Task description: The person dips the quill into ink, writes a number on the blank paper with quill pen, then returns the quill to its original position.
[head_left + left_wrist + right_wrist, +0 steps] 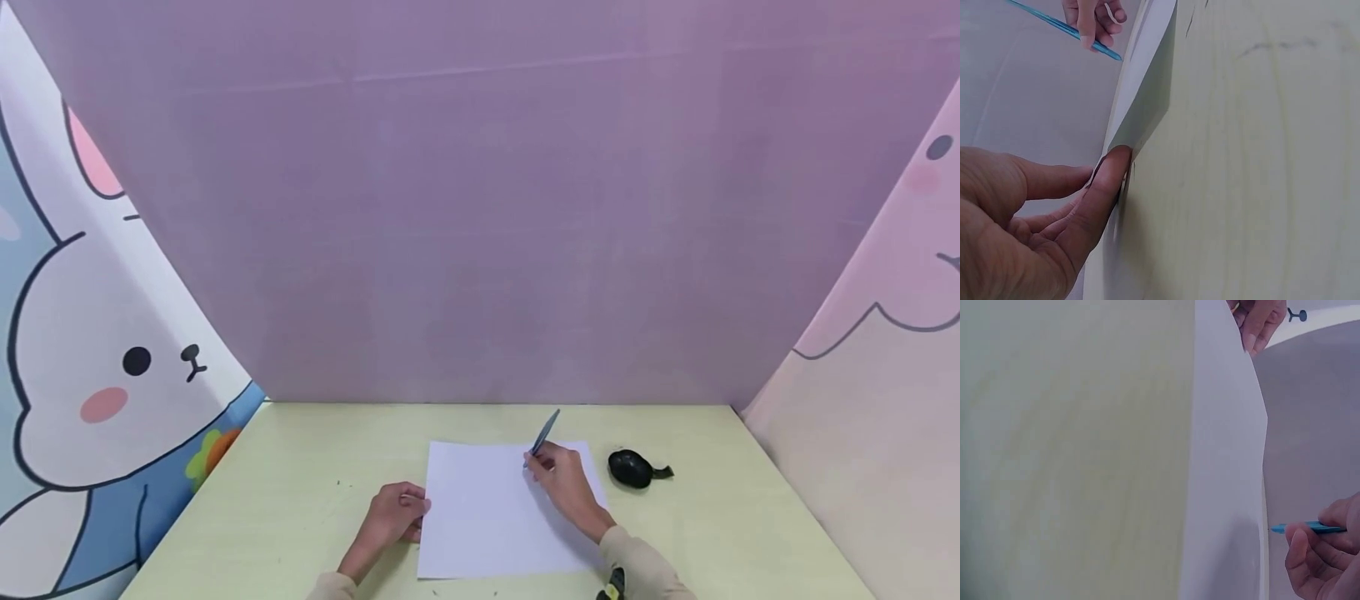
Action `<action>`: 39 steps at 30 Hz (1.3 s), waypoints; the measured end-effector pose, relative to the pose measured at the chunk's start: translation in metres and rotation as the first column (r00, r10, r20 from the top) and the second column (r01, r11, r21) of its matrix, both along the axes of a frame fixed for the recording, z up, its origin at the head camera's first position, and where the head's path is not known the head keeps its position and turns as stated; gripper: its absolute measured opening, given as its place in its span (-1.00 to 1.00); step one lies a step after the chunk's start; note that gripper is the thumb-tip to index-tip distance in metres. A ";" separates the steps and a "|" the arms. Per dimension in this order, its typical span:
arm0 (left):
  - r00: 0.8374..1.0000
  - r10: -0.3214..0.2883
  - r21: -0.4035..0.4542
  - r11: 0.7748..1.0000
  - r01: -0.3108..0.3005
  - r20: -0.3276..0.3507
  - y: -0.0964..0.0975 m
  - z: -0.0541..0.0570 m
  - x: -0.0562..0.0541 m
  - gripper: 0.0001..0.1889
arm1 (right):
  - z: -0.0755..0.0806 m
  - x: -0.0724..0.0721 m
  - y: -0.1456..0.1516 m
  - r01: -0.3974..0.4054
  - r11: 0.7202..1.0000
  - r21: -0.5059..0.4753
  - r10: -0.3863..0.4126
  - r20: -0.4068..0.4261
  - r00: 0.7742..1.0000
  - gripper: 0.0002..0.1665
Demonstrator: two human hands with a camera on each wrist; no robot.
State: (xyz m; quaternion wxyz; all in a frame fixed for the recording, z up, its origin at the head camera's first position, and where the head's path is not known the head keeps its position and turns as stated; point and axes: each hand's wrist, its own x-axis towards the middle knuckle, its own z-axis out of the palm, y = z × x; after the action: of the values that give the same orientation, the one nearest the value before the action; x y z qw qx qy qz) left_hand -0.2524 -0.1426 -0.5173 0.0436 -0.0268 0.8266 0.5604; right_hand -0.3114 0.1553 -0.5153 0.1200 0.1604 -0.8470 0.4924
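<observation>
1 white sheet [480, 525] lies on the bench [262, 517], lower centre of the frame; no marks visible on it. My left hand [393, 512] is at its left edge, fingers narrow, pinching the paper, which lifts a little off the surface there. My right hand [566, 483], over the sheet's upper right, holds 1 blue pen [546, 429]; tip contact: cannot tell. 1 black rounded object [630, 469] sits farther right. Step, I judge: poising for a first stroke. Next move probably calls for flattening the edge, then light, steady tip pressure.

Smooth matt paper [480, 517], glossy pen [546, 430] (seemingly plastic)
</observation>
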 end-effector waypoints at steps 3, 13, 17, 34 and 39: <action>1.000 0.003 0.003 1.000 -0.003 0.000 0.000 0.000 0.001 -0.79 | -0.001 -0.003 0.001 0.009 1.000 0.003 -0.009 0.006 1.000 -0.91; 1.000 0.002 0.038 0.999 -0.001 -0.016 0.001 -0.001 0.000 -0.76 | -0.001 -0.008 0.002 0.019 1.000 0.001 -0.019 0.013 1.000 -0.89; 1.000 -0.006 0.026 1.000 0.006 -0.011 0.000 -0.001 0.000 -0.75 | 0.000 -0.008 0.001 0.027 1.000 0.008 -0.027 0.021 0.999 -0.88; 1.000 -0.001 0.043 0.999 0.001 -0.009 -0.002 -0.003 0.002 -0.79 | 0.002 -0.006 -0.003 -0.005 0.998 0.063 0.002 0.036 0.999 -0.86; 1.000 -0.007 0.030 1.000 0.007 -0.012 -0.002 -0.002 0.001 -0.78 | 0.004 -0.004 -0.005 -0.019 0.996 0.088 0.018 0.021 1.000 -0.86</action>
State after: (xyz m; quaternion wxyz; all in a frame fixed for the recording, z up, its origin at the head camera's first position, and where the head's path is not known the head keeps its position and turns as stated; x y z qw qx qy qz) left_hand -0.2517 -0.1443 -0.5197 0.0411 -0.0197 0.8184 0.5728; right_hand -0.3157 0.1500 -0.5115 0.0998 0.1684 -0.8675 0.4573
